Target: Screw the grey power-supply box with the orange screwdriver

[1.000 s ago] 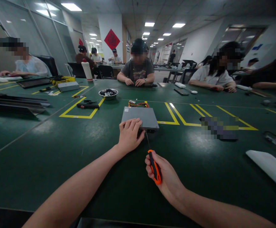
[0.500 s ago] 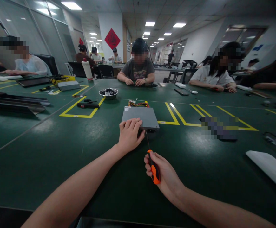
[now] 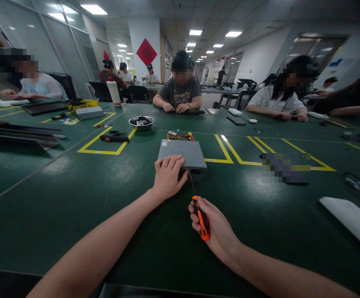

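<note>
My left hand (image 3: 169,177) flat on box (image 3: 184,150), right hand (image 3: 216,225) grips screwdriver (image 3: 202,223); maybe screw step, next needs steady twist

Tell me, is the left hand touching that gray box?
Touching. The head view shows the left hand resting on the gray box, covering the near left part of its top.

own hands (image 3: 170,177): 2 | orange screwdriver (image 3: 202,225): 1 | grey boxes (image 3: 184,151): apparently 2 | bowl (image 3: 141,127): 1
</note>
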The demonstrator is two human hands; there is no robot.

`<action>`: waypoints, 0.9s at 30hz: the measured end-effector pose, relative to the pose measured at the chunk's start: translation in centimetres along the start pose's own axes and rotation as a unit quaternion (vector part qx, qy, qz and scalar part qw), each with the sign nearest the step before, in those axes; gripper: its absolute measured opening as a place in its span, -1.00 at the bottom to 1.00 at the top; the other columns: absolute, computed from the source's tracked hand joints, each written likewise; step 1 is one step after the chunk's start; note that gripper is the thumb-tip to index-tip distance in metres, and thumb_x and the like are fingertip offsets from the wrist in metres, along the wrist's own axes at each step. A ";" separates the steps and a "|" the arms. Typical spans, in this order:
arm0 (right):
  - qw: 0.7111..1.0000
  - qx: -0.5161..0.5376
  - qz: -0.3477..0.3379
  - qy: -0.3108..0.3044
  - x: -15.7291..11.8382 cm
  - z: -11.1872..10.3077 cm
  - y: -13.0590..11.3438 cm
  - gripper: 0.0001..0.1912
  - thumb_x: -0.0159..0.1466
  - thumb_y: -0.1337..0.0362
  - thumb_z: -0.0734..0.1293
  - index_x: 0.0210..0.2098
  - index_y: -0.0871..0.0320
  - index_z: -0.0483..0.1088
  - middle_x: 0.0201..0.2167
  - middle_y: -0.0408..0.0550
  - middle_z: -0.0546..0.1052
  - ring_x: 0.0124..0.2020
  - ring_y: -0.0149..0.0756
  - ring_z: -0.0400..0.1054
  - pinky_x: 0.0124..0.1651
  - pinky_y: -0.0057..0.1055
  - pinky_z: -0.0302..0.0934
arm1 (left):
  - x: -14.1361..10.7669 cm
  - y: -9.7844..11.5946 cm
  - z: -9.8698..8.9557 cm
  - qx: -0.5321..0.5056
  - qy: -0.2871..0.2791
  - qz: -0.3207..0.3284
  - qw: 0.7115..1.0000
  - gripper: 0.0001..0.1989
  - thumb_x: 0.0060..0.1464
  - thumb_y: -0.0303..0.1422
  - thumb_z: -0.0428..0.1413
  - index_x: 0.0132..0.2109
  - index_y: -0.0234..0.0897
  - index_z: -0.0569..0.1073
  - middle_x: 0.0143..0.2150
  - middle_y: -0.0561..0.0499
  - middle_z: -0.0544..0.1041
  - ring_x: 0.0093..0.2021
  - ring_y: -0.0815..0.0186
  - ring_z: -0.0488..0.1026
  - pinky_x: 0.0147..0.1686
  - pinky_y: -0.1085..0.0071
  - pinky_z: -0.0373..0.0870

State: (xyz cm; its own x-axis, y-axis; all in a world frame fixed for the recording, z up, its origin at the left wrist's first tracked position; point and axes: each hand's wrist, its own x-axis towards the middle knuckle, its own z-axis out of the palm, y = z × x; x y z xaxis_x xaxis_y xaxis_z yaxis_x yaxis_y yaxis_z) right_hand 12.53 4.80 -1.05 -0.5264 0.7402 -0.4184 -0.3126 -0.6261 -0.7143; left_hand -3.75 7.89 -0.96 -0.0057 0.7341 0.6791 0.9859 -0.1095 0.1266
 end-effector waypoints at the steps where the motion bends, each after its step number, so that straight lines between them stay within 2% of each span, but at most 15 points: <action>1: 1.000 -0.001 0.006 -0.002 0.0 -0.1 0.0 -0.79 0.11 0.16 0.33 -0.42 0.19 0.33 -0.52 -0.15 0.38 -0.59 -0.54 0.18 -0.59 -0.59 0.05 | 0.0 0.0 0.0 0.000 0.001 0.000 1.000 -0.70 0.09 -0.28 -0.02 -0.02 -0.21 0.31 0.06 -0.06 0.38 0.07 0.16 0.23 -0.04 0.17 0.02; 7: 0.999 -0.004 0.033 -0.006 0.2 -0.7 0.0 -0.72 0.15 0.10 0.28 -0.36 0.22 0.37 -0.52 -0.13 0.37 -0.60 -0.55 0.18 -0.58 -0.59 0.08 | 0.0 0.1 -0.2 -0.001 -0.001 0.002 1.000 -0.70 0.09 -0.28 -0.02 -0.02 -0.21 0.30 0.06 -0.07 0.38 0.06 0.16 0.24 -0.06 0.17 0.03; 14: 1.000 0.000 -0.004 -0.003 0.1 -0.5 0.1 -0.83 0.08 0.21 0.36 -0.45 0.19 0.35 -0.49 -0.15 0.38 -0.57 -0.56 0.18 -0.62 -0.63 0.03 | 0.1 0.1 -0.2 -0.002 0.000 0.001 1.000 -0.70 0.09 -0.28 -0.02 -0.02 -0.20 0.31 0.06 -0.06 0.38 0.06 0.16 0.24 -0.06 0.17 0.04; 18: 1.000 -0.001 0.014 -0.008 0.1 -0.5 0.1 -0.78 0.11 0.15 0.33 -0.41 0.21 0.37 -0.50 -0.14 0.38 -0.58 -0.56 0.18 -0.60 -0.62 0.06 | 0.1 0.1 -0.2 -0.003 0.001 0.000 1.000 -0.70 0.09 -0.28 -0.02 -0.02 -0.21 0.31 0.05 -0.06 0.39 0.05 0.15 0.24 -0.06 0.16 0.04; 27: 0.999 -0.006 0.029 -0.011 0.0 -0.5 -0.3 -0.76 0.16 0.14 0.26 -0.42 0.23 0.35 -0.58 -0.15 0.35 -0.65 -0.57 0.12 -0.64 -0.61 -0.01 | 0.1 0.1 -0.2 0.003 -0.002 0.000 1.000 -0.71 0.09 -0.28 -0.02 -0.02 -0.21 0.31 0.05 -0.07 0.39 0.05 0.14 0.24 -0.06 0.15 0.03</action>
State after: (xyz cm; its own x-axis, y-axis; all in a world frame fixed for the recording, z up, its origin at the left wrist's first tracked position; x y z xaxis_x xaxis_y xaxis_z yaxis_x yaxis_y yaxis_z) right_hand 13.03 5.16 -1.14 -0.5612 0.6967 -0.4468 -0.2711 -0.6648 -0.6961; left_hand -3.66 7.82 -0.79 -0.0044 0.7372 0.6756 0.9867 -0.1065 0.1226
